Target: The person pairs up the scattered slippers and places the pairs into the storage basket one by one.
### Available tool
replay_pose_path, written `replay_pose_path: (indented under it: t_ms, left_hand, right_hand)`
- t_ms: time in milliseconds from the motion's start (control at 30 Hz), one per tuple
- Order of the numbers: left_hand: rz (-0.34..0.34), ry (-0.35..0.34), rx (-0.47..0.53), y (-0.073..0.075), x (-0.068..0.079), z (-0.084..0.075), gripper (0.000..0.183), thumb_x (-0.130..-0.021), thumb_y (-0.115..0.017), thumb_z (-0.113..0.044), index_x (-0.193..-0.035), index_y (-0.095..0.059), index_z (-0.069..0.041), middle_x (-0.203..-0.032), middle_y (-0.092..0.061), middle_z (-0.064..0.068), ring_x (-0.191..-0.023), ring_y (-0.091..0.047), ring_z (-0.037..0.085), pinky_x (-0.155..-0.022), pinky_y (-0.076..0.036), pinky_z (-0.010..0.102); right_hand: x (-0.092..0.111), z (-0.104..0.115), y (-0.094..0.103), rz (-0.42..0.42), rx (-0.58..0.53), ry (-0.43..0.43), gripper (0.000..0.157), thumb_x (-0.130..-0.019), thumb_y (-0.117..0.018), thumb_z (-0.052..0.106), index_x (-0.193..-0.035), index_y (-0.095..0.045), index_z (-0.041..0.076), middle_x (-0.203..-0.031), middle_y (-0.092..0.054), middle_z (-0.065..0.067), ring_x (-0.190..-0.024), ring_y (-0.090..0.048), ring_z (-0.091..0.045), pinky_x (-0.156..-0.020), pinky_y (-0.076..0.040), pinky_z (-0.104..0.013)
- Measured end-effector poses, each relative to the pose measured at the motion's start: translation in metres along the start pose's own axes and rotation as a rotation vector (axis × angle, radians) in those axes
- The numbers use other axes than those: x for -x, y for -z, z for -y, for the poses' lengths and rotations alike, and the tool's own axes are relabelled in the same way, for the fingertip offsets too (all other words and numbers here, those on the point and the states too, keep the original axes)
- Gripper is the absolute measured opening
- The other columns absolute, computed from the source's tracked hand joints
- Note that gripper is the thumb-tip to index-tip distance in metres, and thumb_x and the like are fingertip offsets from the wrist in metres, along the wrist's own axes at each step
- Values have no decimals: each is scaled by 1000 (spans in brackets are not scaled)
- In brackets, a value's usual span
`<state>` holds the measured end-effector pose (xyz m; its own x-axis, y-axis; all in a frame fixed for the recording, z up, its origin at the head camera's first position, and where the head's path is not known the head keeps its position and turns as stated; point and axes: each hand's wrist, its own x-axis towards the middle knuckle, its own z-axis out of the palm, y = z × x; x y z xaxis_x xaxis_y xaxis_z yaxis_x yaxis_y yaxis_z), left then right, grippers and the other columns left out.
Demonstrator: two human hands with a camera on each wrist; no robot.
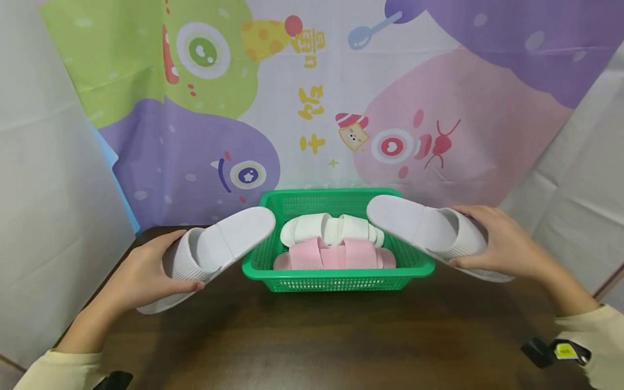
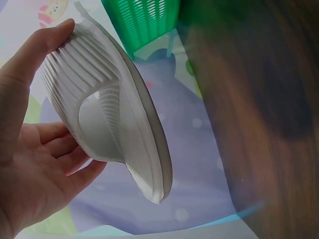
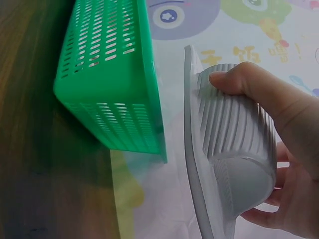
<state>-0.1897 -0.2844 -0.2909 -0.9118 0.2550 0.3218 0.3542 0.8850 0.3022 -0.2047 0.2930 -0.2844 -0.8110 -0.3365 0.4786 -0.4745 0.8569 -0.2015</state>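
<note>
Head view gives us both hands. Left grip (image 1: 143, 273) is closed on the ribbed strap of the left white slide slipper (image 1: 224, 241); right grip (image 1: 512, 244) likewise on the right white slide slipper (image 1: 414, 225). Both slippers are up off the surface (image 1: 312, 336), one each side of the green basket (image 1: 336, 274), bare heel ends angled in toward it.

Only the wrist views get us the sole edges and how the strap is held: thumb on one side, fingers round the other. Head view overlaps the heels with the basket's rim; right wrist view shows a gap from basket to strap.

Basket sits near the far edge of the surface, midway along, in front of the printed cloth (image 1: 317, 168). Its contents we get from head view only: white slippers (image 1: 312, 225) at the back, pink slippers (image 1: 333, 255) along the front wall, two straps showing in each row. Wrist views give us its slotted walls instead.
</note>
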Motion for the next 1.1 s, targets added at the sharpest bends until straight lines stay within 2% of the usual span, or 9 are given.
replay_pose_path:
  t_ms: [200, 467, 700, 933, 1100]
  left_hand:
    - [9, -4, 7, 1, -2, -6, 103, -55, -87, -57, -137, -48, -6, -126, -59, 21, -102, -57, 34, -79, -49, 50]
    - [6, -18, 18, 0, -3, -11, 102, -55, -87, -56, -136, -49, -7, -125, -61, 20, -103, -58, 33, -80, -49, 49]
    - [11, -34, 7, -1, -7, -17, 102, -56, -87, -54, -134, -50, -1, -123, -61, 21, -103, -58, 33, -82, -50, 51]
    - [25, -27, 18, -4, -7, -20, 101, -55, -87, -56, -135, -49, -7, -124, -61, 18, -103, -58, 30, -83, -49, 49]
    - [30, -35, 16, -5, -8, -22, 103, -55, -87, -57, -136, -49, -7, -124, -61, 18, -102, -58, 31, -82, -49, 48]
  right_hand:
    - [0, 4, 0, 4, 3, 2, 91, -51, -93, 34, -130, -55, 10, -116, -62, -11, -101, -51, -24, -73, -47, -47]
    - [0, 9, -1, -11, -3, 45, 90, -50, -93, 34, -129, -56, 9, -116, -64, -11, -100, -51, -23, -74, -44, -42]
    - [-1, 11, -1, 16, -5, 24, 91, -52, -92, 35, -130, -55, 8, -118, -62, -12, -102, -50, -25, -74, -47, -47]
    - [-7, 15, -3, 36, -4, 40, 89, -54, -91, 33, -130, -54, 7, -119, -61, -12, -104, -51, -26, -75, -50, -49]
    - [-12, 20, -5, 55, -22, 50, 89, -53, -91, 32, -130, -54, 7, -120, -61, -12, -104, -50, -25, -74, -52, -51]
